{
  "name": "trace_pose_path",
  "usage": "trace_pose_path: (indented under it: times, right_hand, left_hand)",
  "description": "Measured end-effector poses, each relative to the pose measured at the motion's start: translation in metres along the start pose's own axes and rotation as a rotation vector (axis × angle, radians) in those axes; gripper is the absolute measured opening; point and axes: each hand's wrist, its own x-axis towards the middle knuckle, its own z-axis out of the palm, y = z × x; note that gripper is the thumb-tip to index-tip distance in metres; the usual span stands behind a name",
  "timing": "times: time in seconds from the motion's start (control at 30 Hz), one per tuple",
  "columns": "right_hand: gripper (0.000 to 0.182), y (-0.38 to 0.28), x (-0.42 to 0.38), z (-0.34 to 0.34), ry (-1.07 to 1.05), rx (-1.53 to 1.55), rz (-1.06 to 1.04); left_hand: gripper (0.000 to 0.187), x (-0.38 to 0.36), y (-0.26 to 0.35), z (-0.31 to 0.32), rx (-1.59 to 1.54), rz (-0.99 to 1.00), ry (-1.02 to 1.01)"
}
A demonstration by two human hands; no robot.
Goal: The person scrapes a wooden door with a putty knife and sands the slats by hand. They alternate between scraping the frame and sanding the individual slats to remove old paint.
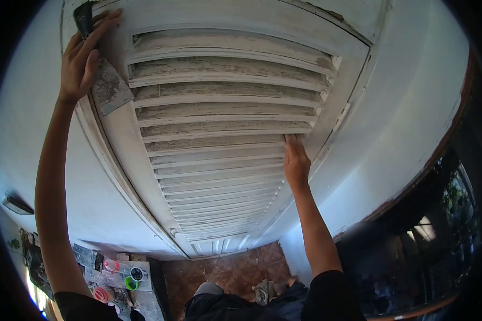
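A weathered louvred door (124,125) fills the view. The left grip (82,67) is closed around the dark handle of a scraper (111,90), whose broad, stained blade lies by the door's upper left side; the right grip (296,163) has its fingertips at a slat (235,128) (whether they pinch it, I cannot tell). A low blade angle and light, even pressure would probably spare the wood

home interior by the look of it from my feed, white louvered door (214,128), patterned tile floor (225,273), pale painted walls (112,198), cluttered side table (150,283) with plastic containers (131,283)
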Motion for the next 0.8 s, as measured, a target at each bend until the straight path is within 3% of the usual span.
trace_pose_path:
  times: [0.1,0.23,0.37,0.53,0.63,0.7,0.8]
  right_hand:
    - [0.037,0.008,-0.010,-0.008,0.013,-0.011,-0.124]
    - [0.037,0.010,0.001,0.004,-0.033,0.016,0.016]
    - [0.038,0.002,-0.013,-0.011,-0.005,-0.002,-0.076]
    - [0.039,0.007,-0.003,-0.011,-0.055,0.001,0.022]
    - [0.040,0.003,-0.011,-0.019,0.000,0.021,-0.017]
    - [0.039,0.019,-0.007,-0.024,-0.068,-0.023,-0.170]
    - [0.042,0.030,0.000,-0.027,-0.111,-0.013,-0.182]
  left_hand:
    - [0.053,-0.002,0.005,-0.002,-0.020,-0.065,-0.020]
    - [0.054,-0.001,-0.001,0.002,-0.025,-0.008,-0.010]
    - [0.056,-0.003,-0.002,0.001,-0.037,-0.025,0.021]
    - [0.059,-0.002,-0.002,0.003,-0.086,-0.017,0.020]
    - [0.060,-0.004,-0.003,0.004,-0.062,-0.016,0.025]
    - [0.062,-0.008,0.000,-0.001,-0.015,-0.022,0.014]
    - [0.061,-0.003,0.005,-0.001,-0.030,-0.055,-0.007]
